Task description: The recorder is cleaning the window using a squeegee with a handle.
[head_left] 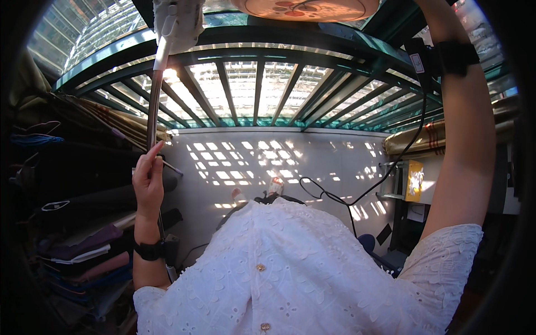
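Observation:
My left hand [149, 178] is closed round the pole of a long-handled mop or duster [156, 97], its index finger stretched along the shaft. The pole stands nearly upright on the left, running up past the green railing. At its top is a whitish, shaggy head [180, 25], cut off by the upper edge. My right arm reaches high along the right side, and its hand lies beyond the top of the picture. Left of that wrist, a round, orange-lit thing [307, 8] with a red and brown pattern shows its lower part; I cannot tell what it is.
Ahead curves a green barred railing [259, 56] with bright light behind it. Gathered curtains [413, 139] hang at both sides. Clothes [84, 245] crowd the left. A black cable [391, 170] runs from my right wrist band toward the floor. A yellow panel [414, 180] stands at right.

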`<action>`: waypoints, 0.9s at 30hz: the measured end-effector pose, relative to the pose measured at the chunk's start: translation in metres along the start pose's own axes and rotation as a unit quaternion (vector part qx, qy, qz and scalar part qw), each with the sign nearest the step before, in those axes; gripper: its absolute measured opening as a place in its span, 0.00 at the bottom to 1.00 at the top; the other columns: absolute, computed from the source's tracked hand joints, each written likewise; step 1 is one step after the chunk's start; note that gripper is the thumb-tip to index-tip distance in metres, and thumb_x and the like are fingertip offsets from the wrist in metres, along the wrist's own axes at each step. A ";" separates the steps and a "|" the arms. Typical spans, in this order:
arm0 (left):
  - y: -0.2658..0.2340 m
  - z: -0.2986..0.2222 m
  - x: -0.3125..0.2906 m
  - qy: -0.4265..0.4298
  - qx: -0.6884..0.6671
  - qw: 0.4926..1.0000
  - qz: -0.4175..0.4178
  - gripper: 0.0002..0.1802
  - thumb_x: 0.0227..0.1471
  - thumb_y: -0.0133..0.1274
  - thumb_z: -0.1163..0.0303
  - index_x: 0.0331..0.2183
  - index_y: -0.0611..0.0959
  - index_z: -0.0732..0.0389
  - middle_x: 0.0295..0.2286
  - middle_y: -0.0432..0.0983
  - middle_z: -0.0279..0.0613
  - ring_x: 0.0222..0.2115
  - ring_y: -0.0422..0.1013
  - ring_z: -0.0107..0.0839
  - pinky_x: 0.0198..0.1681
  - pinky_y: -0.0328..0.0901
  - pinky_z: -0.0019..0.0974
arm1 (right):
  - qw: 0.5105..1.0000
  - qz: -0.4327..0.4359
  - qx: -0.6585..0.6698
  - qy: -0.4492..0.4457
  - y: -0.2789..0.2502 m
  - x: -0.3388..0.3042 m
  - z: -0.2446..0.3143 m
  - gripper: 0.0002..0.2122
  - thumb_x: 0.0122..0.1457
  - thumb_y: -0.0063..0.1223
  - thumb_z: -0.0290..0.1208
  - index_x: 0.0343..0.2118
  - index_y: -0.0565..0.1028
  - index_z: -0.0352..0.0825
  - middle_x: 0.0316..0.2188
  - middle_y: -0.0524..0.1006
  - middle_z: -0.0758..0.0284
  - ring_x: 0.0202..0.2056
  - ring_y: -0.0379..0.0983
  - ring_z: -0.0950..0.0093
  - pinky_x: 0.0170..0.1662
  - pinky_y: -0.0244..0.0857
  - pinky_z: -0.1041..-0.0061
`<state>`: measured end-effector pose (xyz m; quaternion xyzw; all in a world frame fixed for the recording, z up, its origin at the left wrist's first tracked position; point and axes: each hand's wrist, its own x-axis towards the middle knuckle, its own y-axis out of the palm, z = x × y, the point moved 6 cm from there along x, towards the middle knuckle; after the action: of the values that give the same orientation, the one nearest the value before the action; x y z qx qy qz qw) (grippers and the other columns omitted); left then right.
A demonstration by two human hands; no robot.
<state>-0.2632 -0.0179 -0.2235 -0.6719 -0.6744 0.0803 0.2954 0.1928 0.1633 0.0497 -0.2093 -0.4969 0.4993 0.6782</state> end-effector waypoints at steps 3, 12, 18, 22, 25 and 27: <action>0.002 0.000 0.001 -0.015 0.001 1.000 0.006 0.16 0.55 0.48 0.78 0.46 0.78 0.59 0.22 0.62 0.30 0.21 0.55 0.19 0.23 0.50 0.23 | 0.999 -0.020 -0.002 -0.044 -0.001 -0.008 0.007 0.41 0.51 0.30 0.71 0.37 0.74 0.28 0.17 0.72 0.65 0.19 0.71 0.76 0.22 0.66 0.78; 0.005 0.003 0.001 -0.018 -0.023 0.999 0.019 0.15 0.55 0.48 0.77 0.46 0.77 0.60 0.26 0.66 0.31 0.23 0.56 0.19 0.25 0.52 0.22 | 0.997 0.012 0.058 -0.045 0.002 -0.020 0.011 0.38 0.52 0.34 0.69 0.35 0.74 0.28 0.18 0.72 0.67 0.21 0.70 0.78 0.24 0.65 0.79; 0.004 0.003 0.001 -0.018 -0.020 0.999 0.020 0.15 0.55 0.47 0.77 0.46 0.77 0.60 0.27 0.67 0.31 0.23 0.57 0.19 0.26 0.53 0.22 | 0.997 0.004 0.063 -0.053 0.002 -0.028 0.021 0.38 0.52 0.34 0.69 0.36 0.74 0.29 0.18 0.71 0.68 0.21 0.69 0.78 0.24 0.64 0.79; 0.003 0.001 0.002 -0.015 -0.024 0.999 0.021 0.15 0.55 0.47 0.78 0.46 0.77 0.60 0.27 0.68 0.31 0.23 0.58 0.19 0.26 0.53 0.22 | 0.999 -0.014 0.029 -0.034 -0.001 -0.027 0.019 0.38 0.52 0.33 0.69 0.36 0.73 0.29 0.18 0.71 0.68 0.20 0.69 0.78 0.23 0.64 0.79; 0.003 0.000 0.003 -0.001 -0.027 0.999 0.026 0.15 0.55 0.48 0.78 0.45 0.78 0.60 0.27 0.68 0.32 0.23 0.58 0.19 0.26 0.53 0.22 | 1.000 -0.003 0.022 -0.022 -0.002 -0.016 0.003 0.39 0.52 0.32 0.70 0.37 0.73 0.29 0.18 0.71 0.68 0.20 0.69 0.78 0.23 0.64 0.78; 0.004 0.000 0.004 0.008 -0.019 0.999 0.029 0.15 0.55 0.48 0.79 0.45 0.78 0.60 0.27 0.68 0.32 0.23 0.57 0.19 0.25 0.53 0.22 | 1.000 0.005 0.021 -0.019 0.000 -0.014 0.001 0.39 0.52 0.32 0.70 0.37 0.73 0.30 0.19 0.71 0.67 0.20 0.69 0.78 0.23 0.64 0.78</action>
<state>-0.2597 -0.0143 -0.2240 -0.6971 -0.6539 0.0701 0.2855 0.1921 0.1510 0.0440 -0.1881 -0.4977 0.5171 0.6705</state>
